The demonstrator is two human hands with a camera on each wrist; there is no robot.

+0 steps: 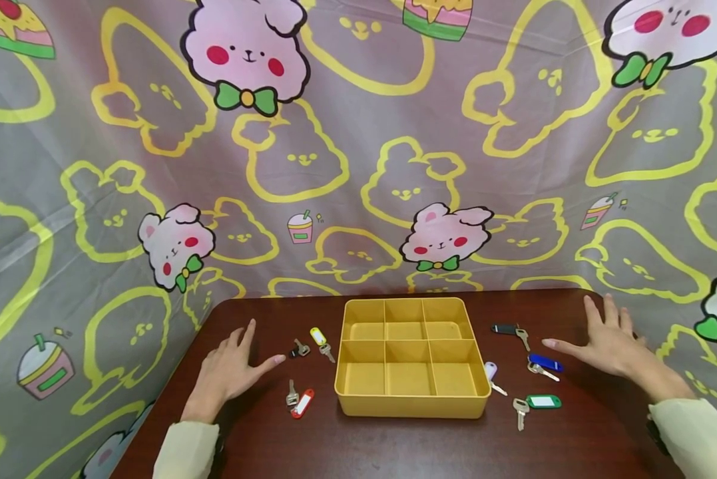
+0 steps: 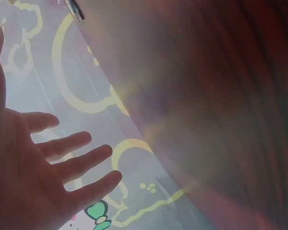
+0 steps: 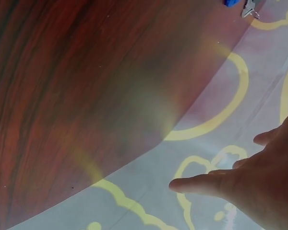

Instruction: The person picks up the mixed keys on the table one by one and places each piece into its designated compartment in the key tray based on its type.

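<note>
My left hand (image 1: 229, 366) is spread over the left side of the table, holding nothing, its thumb pointing at a key with a black tag (image 1: 299, 348). Close by lie a key with a yellow tag (image 1: 319, 338) and one with a red tag (image 1: 301, 404). On the other side, my right hand (image 1: 612, 342) hovers with fingers apart and nothing in it. Nearest to its thumb are a blue-tagged key (image 1: 545, 362) and a black-tagged key (image 1: 504, 329). A green-tagged key (image 1: 544, 401) and a pale lavender-tagged key (image 1: 490, 370) lie nearer the box.
A yellow box (image 1: 412, 406) with several compartments in two rows stands mid-table between the hands. The dark wooden table (image 1: 394, 449) meets a grey cartoon-print cloth (image 1: 346, 266) at its back and sides.
</note>
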